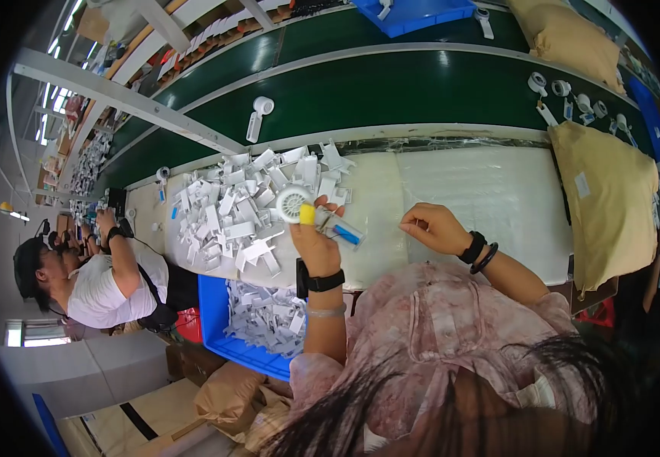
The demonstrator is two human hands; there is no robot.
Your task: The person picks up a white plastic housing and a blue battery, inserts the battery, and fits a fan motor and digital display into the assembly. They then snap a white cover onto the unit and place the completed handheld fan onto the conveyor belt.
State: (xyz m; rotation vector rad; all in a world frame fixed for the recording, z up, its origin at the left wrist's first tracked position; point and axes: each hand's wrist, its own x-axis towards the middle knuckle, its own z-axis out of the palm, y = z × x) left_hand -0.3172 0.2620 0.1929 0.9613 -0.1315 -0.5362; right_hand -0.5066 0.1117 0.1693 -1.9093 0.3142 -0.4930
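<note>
My left hand [315,244] grips a white handheld fan [294,204] over the worktable, a yellow cover on its thumb. The round grille faces up. Its handle points right, with a blue cylinder, apparently a battery, showing in it. To the right, my right hand [435,228] hovers apart from the fan, fingers curled together in a pinch. Whether anything small sits between those fingertips is hidden. Left of the fan, a heap of white plastic parts [227,206] covers the table.
A blue bin [219,335] of white pieces stands below the table's near edge. Beyond runs a green conveyor [391,95] carrying a white fan [261,107]. More fans [581,103] lie at the far right, near a tan sack [612,206]. Another person [116,282] works at left.
</note>
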